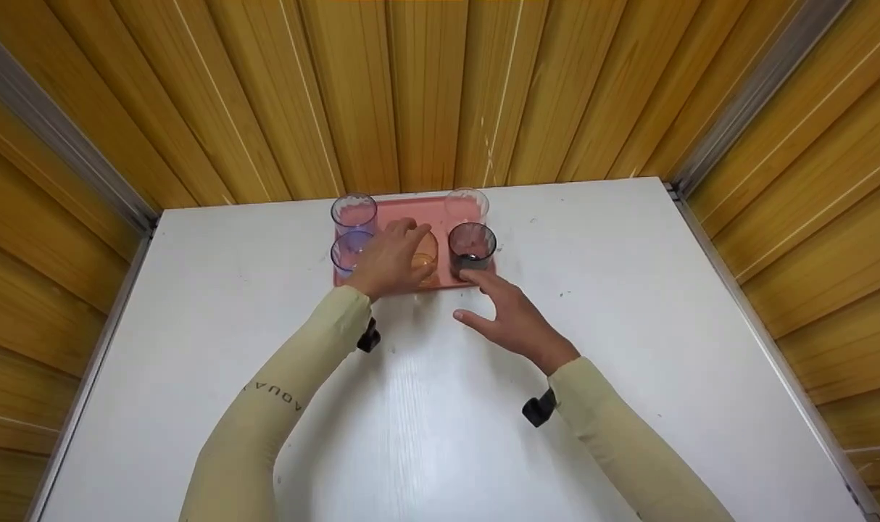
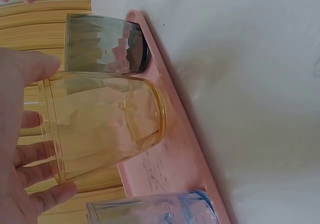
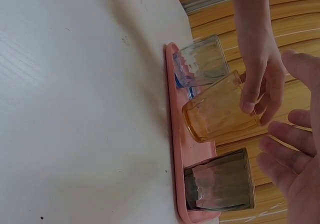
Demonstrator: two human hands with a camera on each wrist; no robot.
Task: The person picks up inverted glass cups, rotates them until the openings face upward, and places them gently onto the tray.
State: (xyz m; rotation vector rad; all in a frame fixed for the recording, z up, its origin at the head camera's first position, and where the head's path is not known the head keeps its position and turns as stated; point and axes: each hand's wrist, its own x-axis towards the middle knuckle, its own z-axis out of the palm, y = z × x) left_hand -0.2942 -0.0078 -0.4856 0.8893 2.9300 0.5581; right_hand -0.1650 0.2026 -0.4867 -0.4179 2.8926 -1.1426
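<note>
My left hand point(image 1: 391, 262) grips an amber see-through cup point(image 2: 105, 124) around its rim from above, thumb on one side and fingers on the other. In the right wrist view the cup leans slightly, its base at the pink tray point(image 3: 176, 129); whether it touches the tray I cannot tell. My right hand point(image 1: 516, 319) holds nothing; its fingers are spread close to the dark grey cup point(image 1: 473, 243) at the tray's front right corner. A blue-tinted cup point(image 2: 150, 211) stands at the front left, partly behind my left hand in the head view.
Behind these, a purplish cup point(image 1: 354, 212) stands at the tray's back left and a clear cup point(image 1: 467, 205) at its back right. The tray lies at the far edge of a white table point(image 1: 411, 435), near a wood-panelled wall point(image 1: 425, 94).
</note>
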